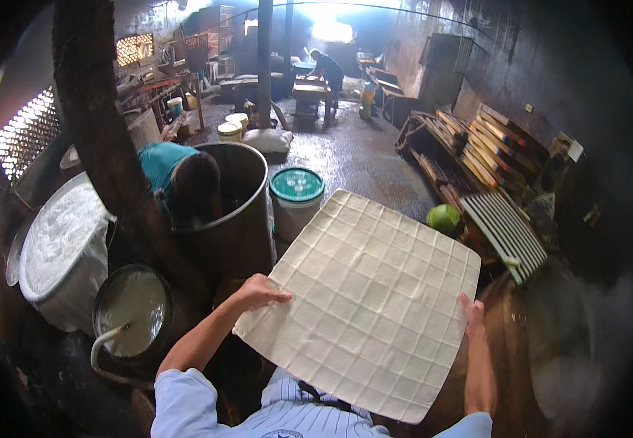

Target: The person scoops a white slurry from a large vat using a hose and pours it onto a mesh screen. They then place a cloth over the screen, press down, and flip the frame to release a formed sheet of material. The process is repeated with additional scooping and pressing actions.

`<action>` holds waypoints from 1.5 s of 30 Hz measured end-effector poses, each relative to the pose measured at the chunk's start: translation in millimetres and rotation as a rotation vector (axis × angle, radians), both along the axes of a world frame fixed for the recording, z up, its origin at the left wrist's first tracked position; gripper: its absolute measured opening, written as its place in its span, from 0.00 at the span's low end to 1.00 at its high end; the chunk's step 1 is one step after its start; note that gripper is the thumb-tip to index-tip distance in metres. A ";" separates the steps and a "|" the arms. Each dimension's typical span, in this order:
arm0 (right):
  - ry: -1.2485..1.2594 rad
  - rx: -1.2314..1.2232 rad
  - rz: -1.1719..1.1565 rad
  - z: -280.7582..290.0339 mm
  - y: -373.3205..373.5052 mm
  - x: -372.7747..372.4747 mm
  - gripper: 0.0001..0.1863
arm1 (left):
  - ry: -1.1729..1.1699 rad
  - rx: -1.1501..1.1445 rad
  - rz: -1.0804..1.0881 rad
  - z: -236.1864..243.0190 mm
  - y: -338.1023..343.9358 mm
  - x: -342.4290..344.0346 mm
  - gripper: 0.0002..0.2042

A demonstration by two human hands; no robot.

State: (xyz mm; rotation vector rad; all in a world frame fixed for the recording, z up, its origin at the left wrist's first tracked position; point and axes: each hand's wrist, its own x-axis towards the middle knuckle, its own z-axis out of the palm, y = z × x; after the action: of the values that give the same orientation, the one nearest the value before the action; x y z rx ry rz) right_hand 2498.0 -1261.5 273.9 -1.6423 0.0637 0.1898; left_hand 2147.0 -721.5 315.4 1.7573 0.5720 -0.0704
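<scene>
A large, off-white square slab of tofu point(367, 299), marked with a grid of lines, is held up in front of me and tilted. My left hand point(259, 293) grips its left edge, thumb on the top face and the other fingers out of sight. On the opposite edge my right hand point(472, 315) is closed, its fingertips at the rim and partly hidden. What supports the slab's underside cannot be seen.
Left of me are a cloth-covered vat point(64, 241), a tub of cloudy liquid point(134, 306) with a hose, and a wooden post point(105, 124). A person point(178, 175) bends into a big metal vat point(258, 219). A green-lidded bucket point(296, 185) stands ahead; a slatted rack point(504, 233) leans right.
</scene>
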 end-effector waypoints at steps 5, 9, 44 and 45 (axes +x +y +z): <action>-0.036 0.026 0.149 27.2 99.3 94.9 0.18 | 0.022 0.077 0.042 24.6 56.7 96.2 0.25; -0.103 0.032 0.196 50.6 167.5 177.1 0.18 | 0.001 0.042 0.089 13.9 110.0 176.6 0.24; -0.205 -0.093 0.375 89.6 847.0 1180.3 0.25 | -0.075 0.105 0.372 14.8 695.7 1092.9 0.30; -0.195 -0.074 0.408 88.2 873.5 1226.6 0.24 | -0.090 0.085 0.369 12.9 725.0 1126.8 0.30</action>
State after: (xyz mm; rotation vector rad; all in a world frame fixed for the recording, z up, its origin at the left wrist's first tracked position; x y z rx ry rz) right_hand 3724.6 -388.0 362.1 -1.7261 -0.4196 0.3394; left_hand 3273.8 3.5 328.2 1.7003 0.8333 0.2928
